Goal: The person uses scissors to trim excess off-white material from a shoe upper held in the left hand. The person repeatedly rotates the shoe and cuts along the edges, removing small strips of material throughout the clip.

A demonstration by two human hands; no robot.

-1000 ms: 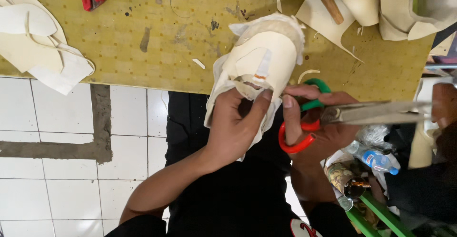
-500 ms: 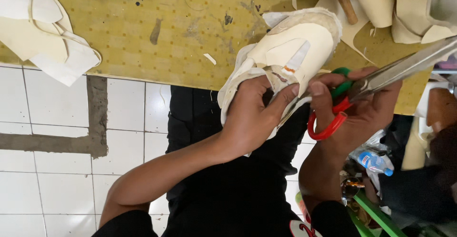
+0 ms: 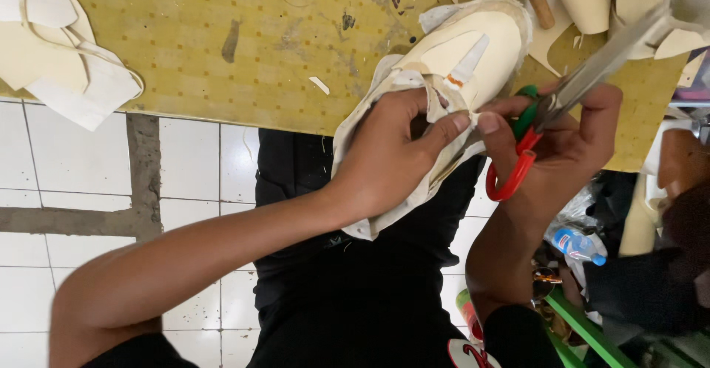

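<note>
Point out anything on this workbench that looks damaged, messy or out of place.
The yellow table top is stained with dark smears and specks, and a small offcut lies loose on it. A stack of cream cut pieces overhangs its front edge. The cream shoe upper in the left hand has ragged edges; the right hand holds scissors.

Bright, even light, soft shadows; motion blur on the scissors (image 3: 584, 79), edges slightly soft.
</note>
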